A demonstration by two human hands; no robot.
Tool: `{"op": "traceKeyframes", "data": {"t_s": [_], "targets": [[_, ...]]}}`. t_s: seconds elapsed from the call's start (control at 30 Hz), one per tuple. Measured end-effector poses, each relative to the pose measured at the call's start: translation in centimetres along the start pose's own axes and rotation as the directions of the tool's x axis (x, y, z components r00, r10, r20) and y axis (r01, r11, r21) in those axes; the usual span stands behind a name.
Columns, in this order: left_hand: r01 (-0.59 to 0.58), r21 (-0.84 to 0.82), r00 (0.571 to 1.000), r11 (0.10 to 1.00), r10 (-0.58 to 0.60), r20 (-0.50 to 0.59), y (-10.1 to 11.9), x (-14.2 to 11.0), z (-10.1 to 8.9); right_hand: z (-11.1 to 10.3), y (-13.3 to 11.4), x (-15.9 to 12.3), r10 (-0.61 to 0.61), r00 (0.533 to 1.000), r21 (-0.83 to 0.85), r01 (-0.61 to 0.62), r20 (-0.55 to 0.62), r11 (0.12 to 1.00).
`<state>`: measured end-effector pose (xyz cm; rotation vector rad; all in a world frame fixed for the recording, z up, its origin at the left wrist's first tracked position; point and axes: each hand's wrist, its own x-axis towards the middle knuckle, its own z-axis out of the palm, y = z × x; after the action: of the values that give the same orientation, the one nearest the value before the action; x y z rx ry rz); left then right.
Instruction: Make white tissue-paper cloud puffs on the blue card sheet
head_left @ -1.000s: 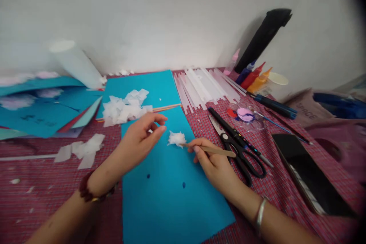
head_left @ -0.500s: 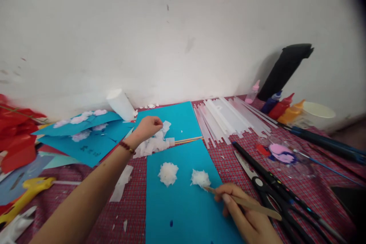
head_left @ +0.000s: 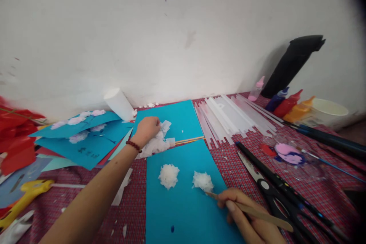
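Observation:
My right hand [head_left: 250, 215] holds a flat wooden craft stick [head_left: 264, 216]. The stick's tip meets the lower edge of a white tissue-paper puff [head_left: 203, 181] on a blue sheet of paper [head_left: 174, 213]. Left of that puff, a second round tissue puff [head_left: 168, 176] sits on the same sheet. My left hand [head_left: 147, 129] reaches over a heap of torn white tissue pieces [head_left: 157, 145] at the edge of a farther blue sheet [head_left: 183, 116]. Its fingers are closed; their tips, and anything between them, are hidden.
Large black scissors [head_left: 264, 185] lie at right, near a plastic palette with pink paint [head_left: 287, 152]. Paint bottles [head_left: 287, 103] and white glue sticks [head_left: 228, 116] are farther back. A yellow glue gun [head_left: 31, 194] and decorated blue sheets [head_left: 85, 148] lie left; a white roll [head_left: 118, 103] leans by the wall.
My left hand has shifted slightly left and sits lower over the tissue heap. My right hand keeps the stick at the right puff. The view has tilted a little.

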<state>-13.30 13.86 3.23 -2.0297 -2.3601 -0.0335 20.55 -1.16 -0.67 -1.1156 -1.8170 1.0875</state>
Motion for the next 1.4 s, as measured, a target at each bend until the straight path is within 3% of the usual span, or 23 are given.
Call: {"op": "traceKeyframes", "data": {"t_s": [0.23, 0.57, 0.8, 0.97, 1.07, 1.17, 1.3, 1.4], "targets": [[-0.03, -0.058, 0.999, 0.998, 0.032, 0.02, -1.0, 0.3, -0.9, 0.2, 0.7, -0.4, 0.023, 1.0, -0.019, -0.023, 0.003, 1.0], [-0.024, -0.091, 0.999, 0.996, 0.022, -0.032, 0.5, -0.9, -0.1, 0.2, 0.6, -0.2, 0.014, 1.0, 0.0, -0.014, 0.026, 1.0], [0.026, -0.323, 0.992, 0.946, -0.064, -0.108, -1.3, -0.4, -0.7, 0.1, 0.6, -0.1, 0.008, 0.999, 0.003, -0.009, 0.05, 1.0], [0.023, -0.524, 0.988, 0.851, -0.1, -0.12, -1.0, -3.4, -3.5, 0.2, 0.4, -0.2, 0.094, 0.994, 0.046, -0.096, 0.048, 0.994], [-0.039, -0.666, 0.992, 0.745, -0.053, -0.117, 0.6, -6.8, -5.4, 0.2, 0.0, -0.4, 0.086, 0.996, 0.136, -0.086, 0.002, 0.987], [-0.071, -0.799, 0.997, 0.597, 0.078, -0.03, 2.8, -10.4, -6.3, 0.2, -0.3, -0.5, 0.042, 0.999, 0.134, -0.041, -0.007, 0.99], [-0.084, -0.824, 0.942, 0.561, 0.313, 0.118, 5.7, -13.8, -5.2, 0.5, -0.5, -0.4, -0.037, 0.999, -0.006, 0.037, 0.017, 0.999], [-0.138, -0.818, 0.887, 0.559, 0.438, 0.15, 7.3, -14.7, -3.7, 0.6, -0.4, -0.2, -0.084, 0.996, -0.066, 0.085, 0.014, 0.994]]}}
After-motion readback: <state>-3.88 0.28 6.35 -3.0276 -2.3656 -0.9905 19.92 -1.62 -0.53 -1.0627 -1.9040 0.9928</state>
